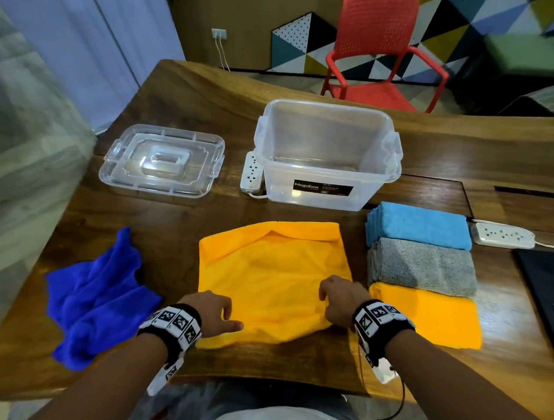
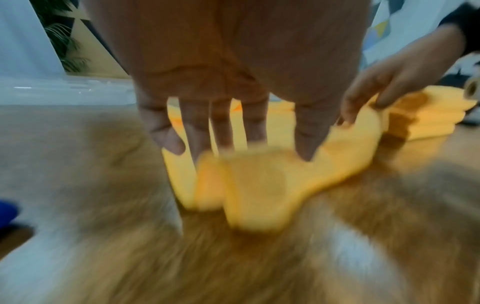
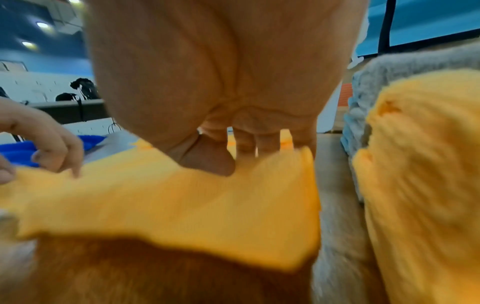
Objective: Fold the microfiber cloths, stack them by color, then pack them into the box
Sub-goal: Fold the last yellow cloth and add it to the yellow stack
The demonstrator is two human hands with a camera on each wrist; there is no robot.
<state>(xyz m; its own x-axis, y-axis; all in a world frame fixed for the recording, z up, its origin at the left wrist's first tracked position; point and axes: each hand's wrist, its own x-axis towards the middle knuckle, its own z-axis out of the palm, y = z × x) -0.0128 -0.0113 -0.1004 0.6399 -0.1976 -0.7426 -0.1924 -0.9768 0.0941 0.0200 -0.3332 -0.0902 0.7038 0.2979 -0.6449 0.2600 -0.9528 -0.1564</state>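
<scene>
A yellow microfiber cloth (image 1: pixel 273 272) lies spread on the wooden table in front of me, with its far edge turned over. My left hand (image 1: pixel 217 314) pinches its near-left corner, and my right hand (image 1: pixel 332 301) pinches its near-right corner. In the wrist views the cloth's (image 2: pixel 259 185) (image 3: pixel 182 205) near edge is raised off the wood. Folded stacks sit in a row at the right: light blue (image 1: pixel 419 225), grey (image 1: pixel 421 266) and yellow (image 1: pixel 432 322). Crumpled dark blue cloths (image 1: pixel 97 294) lie at the left. The clear box (image 1: pixel 329 106) stands open behind the cloth, with nothing inside.
The box's clear lid (image 1: pixel 161 161) lies at the back left. One white power strip (image 1: pixel 252 171) sits against the box and another (image 1: pixel 501 235) beside the light blue stack. A dark flat device (image 1: pixel 542 297) is at the right edge. A red chair (image 1: pixel 378 56) stands beyond the table.
</scene>
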